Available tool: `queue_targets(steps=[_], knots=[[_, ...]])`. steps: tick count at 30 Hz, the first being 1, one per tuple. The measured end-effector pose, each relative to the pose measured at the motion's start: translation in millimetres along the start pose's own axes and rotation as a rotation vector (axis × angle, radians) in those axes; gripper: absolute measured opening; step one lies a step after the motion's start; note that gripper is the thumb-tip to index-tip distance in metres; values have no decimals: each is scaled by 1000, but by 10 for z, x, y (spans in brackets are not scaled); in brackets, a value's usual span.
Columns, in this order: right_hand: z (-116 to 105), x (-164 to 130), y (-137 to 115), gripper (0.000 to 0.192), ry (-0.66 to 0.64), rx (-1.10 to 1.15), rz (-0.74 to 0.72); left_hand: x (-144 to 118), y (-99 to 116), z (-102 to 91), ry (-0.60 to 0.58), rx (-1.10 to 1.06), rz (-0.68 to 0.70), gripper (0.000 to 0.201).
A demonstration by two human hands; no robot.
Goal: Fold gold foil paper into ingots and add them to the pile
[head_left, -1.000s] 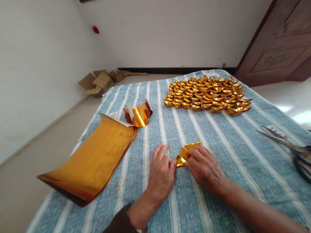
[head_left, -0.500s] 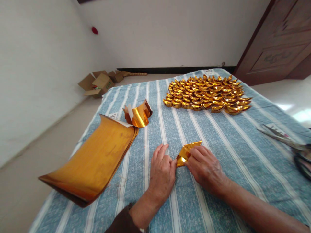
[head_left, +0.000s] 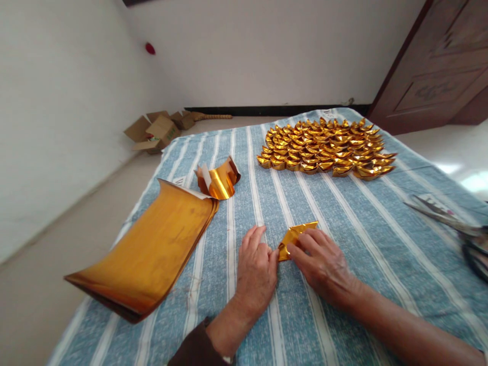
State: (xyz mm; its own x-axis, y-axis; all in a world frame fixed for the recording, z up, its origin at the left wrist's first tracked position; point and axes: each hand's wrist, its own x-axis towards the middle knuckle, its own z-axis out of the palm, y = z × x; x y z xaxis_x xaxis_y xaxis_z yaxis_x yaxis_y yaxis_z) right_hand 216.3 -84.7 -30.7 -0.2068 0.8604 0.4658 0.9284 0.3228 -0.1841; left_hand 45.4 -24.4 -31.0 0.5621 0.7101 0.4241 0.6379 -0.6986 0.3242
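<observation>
The folded gold paper (head_left: 296, 237) lies on the striped cloth (head_left: 343, 213), at 12 o'clock of both hands; the left hand (head_left: 256, 269) pinches its corner, the right hand (head_left: 322, 264) presses it flat with closed fingers; creasing firmly along the edge should keep the fold sharp

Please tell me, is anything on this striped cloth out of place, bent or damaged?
The stack of gold sheets curls up at both ends and overhangs the cloth's left edge. A loose curled gold strip lies beside it. The folded gold pieces sit in neat rows. Both hands press one folded sheet.
</observation>
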Motion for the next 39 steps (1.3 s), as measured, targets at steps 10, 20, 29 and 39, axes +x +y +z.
queue_targets(steps=[10,20,29,39], knots=[[-12,30,-32,19,-26,-51,-33,-4,7,7,17,11,2,20],[-18,45,-45,16,-66,-93,-19,0,12,8,16,-5,-5,21],[-2,41,-41,17,-90,-83,-4,-37,-42,-96,-63,-65,-58,20],[5,43,-38,18,-60,-92,-19,-75,-83,-150,-100,-16,6,22]])
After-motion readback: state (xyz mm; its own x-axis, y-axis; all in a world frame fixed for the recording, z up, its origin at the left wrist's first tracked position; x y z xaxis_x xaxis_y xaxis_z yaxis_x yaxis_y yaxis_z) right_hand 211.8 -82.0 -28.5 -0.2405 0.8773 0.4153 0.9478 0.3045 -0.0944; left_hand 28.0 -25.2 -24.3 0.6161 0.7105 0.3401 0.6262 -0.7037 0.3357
